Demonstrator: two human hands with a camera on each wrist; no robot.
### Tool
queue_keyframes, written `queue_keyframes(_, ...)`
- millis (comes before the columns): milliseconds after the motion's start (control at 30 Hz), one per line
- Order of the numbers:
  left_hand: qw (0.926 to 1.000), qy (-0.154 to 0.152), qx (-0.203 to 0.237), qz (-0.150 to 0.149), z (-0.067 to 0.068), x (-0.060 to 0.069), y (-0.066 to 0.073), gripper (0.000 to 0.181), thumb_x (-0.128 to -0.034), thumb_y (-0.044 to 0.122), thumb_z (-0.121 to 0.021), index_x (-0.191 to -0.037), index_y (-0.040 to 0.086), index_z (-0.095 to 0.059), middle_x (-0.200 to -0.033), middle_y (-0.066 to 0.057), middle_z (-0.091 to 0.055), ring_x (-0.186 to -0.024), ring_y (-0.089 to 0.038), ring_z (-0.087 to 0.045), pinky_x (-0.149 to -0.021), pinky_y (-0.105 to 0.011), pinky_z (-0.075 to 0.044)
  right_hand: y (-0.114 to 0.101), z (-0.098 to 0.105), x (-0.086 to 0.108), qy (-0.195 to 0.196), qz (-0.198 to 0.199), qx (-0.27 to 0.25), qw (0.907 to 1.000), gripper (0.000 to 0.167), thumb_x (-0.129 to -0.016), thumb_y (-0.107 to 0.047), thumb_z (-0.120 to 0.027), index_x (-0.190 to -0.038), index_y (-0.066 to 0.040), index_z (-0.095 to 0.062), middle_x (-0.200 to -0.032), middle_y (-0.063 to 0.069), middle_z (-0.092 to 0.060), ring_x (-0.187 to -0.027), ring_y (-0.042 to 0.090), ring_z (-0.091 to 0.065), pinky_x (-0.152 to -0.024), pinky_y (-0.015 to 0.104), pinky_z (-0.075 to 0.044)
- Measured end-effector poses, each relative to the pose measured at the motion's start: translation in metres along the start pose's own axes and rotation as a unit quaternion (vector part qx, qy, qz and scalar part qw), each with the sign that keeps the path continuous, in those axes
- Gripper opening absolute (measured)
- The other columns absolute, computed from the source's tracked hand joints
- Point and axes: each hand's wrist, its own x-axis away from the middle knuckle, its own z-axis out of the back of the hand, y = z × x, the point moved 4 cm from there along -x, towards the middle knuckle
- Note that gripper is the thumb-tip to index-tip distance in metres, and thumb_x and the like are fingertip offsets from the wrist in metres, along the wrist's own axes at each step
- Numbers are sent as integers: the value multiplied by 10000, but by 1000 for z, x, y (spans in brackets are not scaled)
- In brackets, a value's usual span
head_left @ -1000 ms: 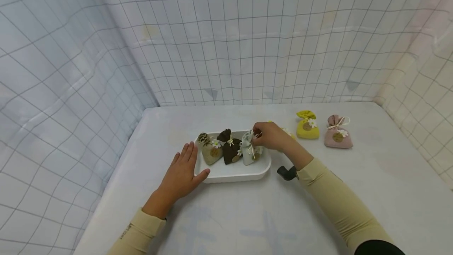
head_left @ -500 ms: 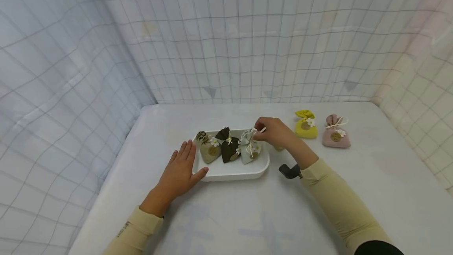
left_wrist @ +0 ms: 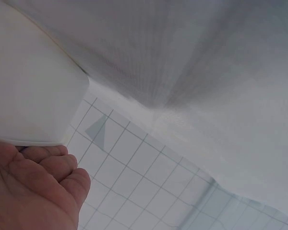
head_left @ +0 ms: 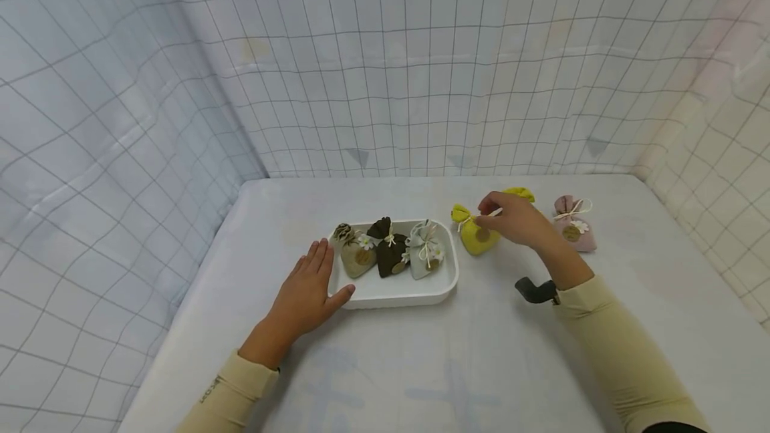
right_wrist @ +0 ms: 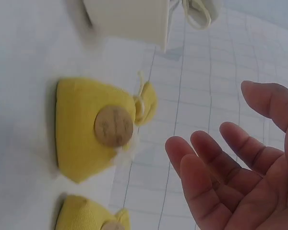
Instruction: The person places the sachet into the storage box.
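In the head view my left hand [head_left: 303, 293] lies with straight fingers along the left side of a white tray [head_left: 397, 301]. The left wrist view shows the fingertips at the tray's edge. Inside stand three small drawstring pouches: a beige one [head_left: 356, 262], a dark brown one [head_left: 391, 260] and a light grey one [head_left: 422, 264]. My right hand [head_left: 520, 222] hovers by a yellow pouch [head_left: 475, 242] with a round wooden tag, right of the tray. Its fingers are spread and apart from that pouch [right_wrist: 79, 129] in the right wrist view, holding nothing.
A second yellow pouch [head_left: 522, 193] lies behind my right hand, mostly hidden. Farther right sits a pink pouch [head_left: 574, 236] with a white flower. A dark device [head_left: 534, 290] is fixed at my right wrist. Grid-patterned curtains [head_left: 421, 85] enclose the table's back and sides.
My right hand has let go of the light grey pouch's top and moved right, over to the near yellow pouch. The grey pouch stays in the tray. My left hand has stayed put.
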Motion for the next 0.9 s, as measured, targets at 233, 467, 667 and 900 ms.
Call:
queue_keyframes(233,9999,-96,-7,38,0,-1,1,950,-970,633,-460,-1539,-83,-202,-1618,-228,-149,-1498,-359,-111,-1172,-531,-198,38,34,28,218,-124,-83,9997,367,-989,-349,-610,-1162,-24,-602,-1217,173,-592,-1148,374,-557,-952,556,-419)
queue_keyframes(467,10000,-14,25,50,1,1,0,946,-966,625,-477,-1533,-88,-219,-1614,-228,-161,-1496,-359,-121,-1170,-532,-204,79,57,38,59,-727,263,9970,477,-991,-406,-583,-1220,10,-549,-1278,243,-534,-1152,404,-484,-892,548,-437)
queue_keyframes(667,10000,-8,30,43,0,1,0,938,-969,622,-474,-1534,-83,-221,-1614,-227,-168,-1496,-358,-128,-1169,-533,-209,108,76,52,219,-918,311,9951,543,-1014,-434,-525,-1242,59,-507,-1277,294,-511,-1131,438,-482,-825,527,-466)
queue_keyframes(900,10000,-64,19,68,1,0,0,943,-965,607,-496,-1535,-88,-211,-1615,-229,-156,-1497,-360,-116,-1172,-533,-196,139,86,55,163,-1244,133,9920,604,-1024,-466,-481,-1251,93,-456,-1264,319,-467,-1100,458,-459,-782,532,-465)
